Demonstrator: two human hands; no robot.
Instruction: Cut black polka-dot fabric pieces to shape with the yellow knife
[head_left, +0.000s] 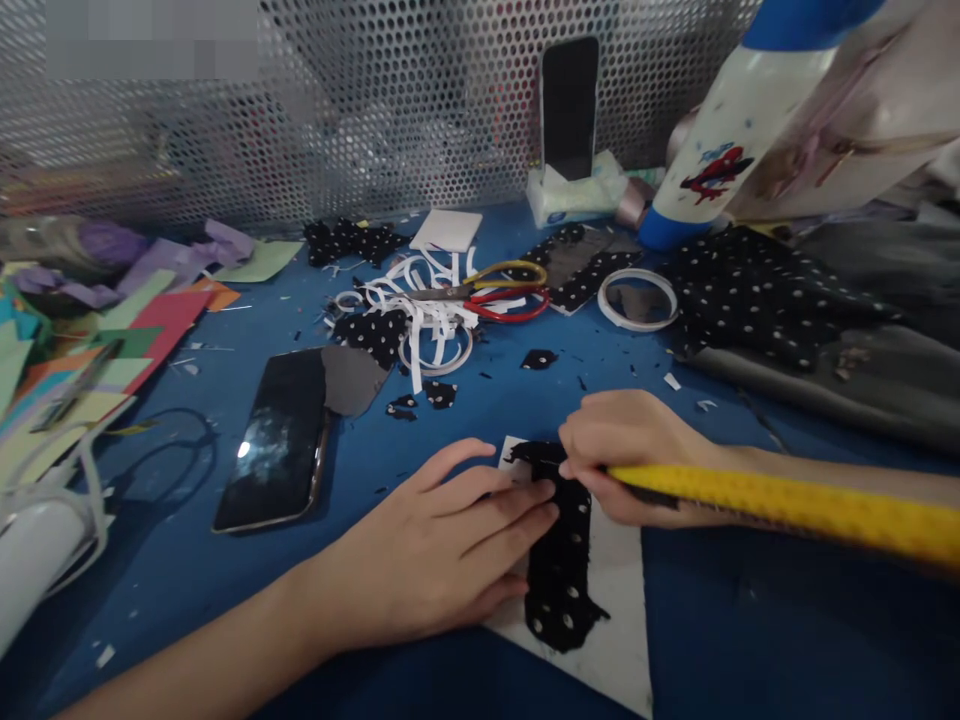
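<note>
My left hand [465, 545] lies flat with its fingers spread, pressing a strip of black fabric with white dots [562, 570] onto a white card [626, 640]. The strip has ragged edges at both ends. My right hand [637, 450] is closed near the top of the strip, its fingertips touching the fabric. It grips a long yellow tool [795, 500] with a bumpy surface and a dark underside, which runs out past the right edge of view. The tool's working end is hidden in my fingers, so its kind cannot be made out.
Scissors [510, 295] lie on curled white strips. A phone [277, 435] is left of my hands; another phone [570, 105] stands behind. A white ring [637, 298], dotted fabric [765, 290], a bottle [735, 130] and coloured papers [142, 340] surround the blue tabletop [750, 630].
</note>
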